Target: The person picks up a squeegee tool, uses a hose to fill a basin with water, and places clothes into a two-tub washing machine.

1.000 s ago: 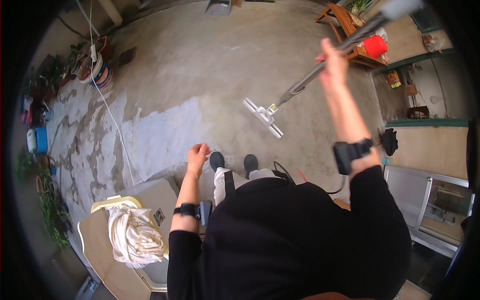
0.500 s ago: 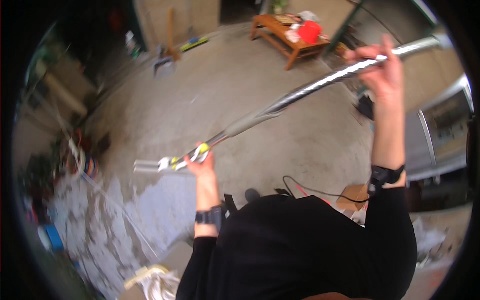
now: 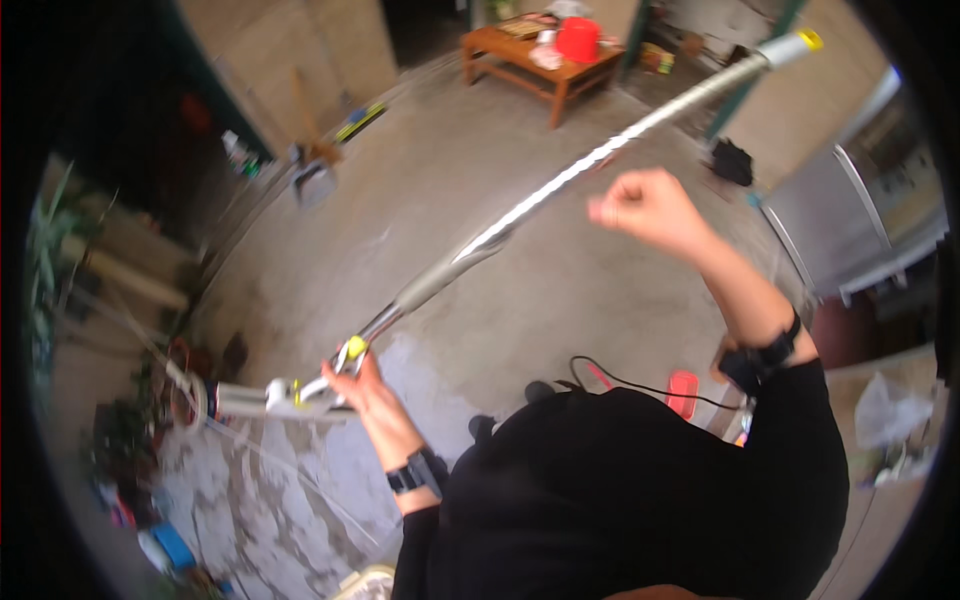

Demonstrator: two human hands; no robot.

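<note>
A sponge-type mop (image 3: 545, 195) slants across the view on a long shiny metal pole with a grey sleeve. Its yellow-tipped grey end points up to the far right. At the lower left, the white and grey mop head (image 3: 240, 402) extends past my left hand (image 3: 370, 392). That hand is closed round the lower end, by the white linkage and yellow joint (image 3: 354, 347). My right hand (image 3: 652, 212) hovers below and right of the pole, apart from it, with fingers curled in and nothing visible in them; it is slightly blurred.
A wooden bench (image 3: 530, 70) with a red bucket (image 3: 577, 40) stands at the back. A dustpan (image 3: 314, 184) lies far left, potted plants (image 3: 125, 435) nearer. A thin line (image 3: 290, 465) crosses the wet floor at left. A grey cabinet (image 3: 835, 215) stands right, and a black cable (image 3: 640, 380) runs beside me.
My right hand has let go of the pole and dropped toward me, its fingers curling. The mop head and my left hand have shifted left and nearer; the whole view has turned somewhat.
</note>
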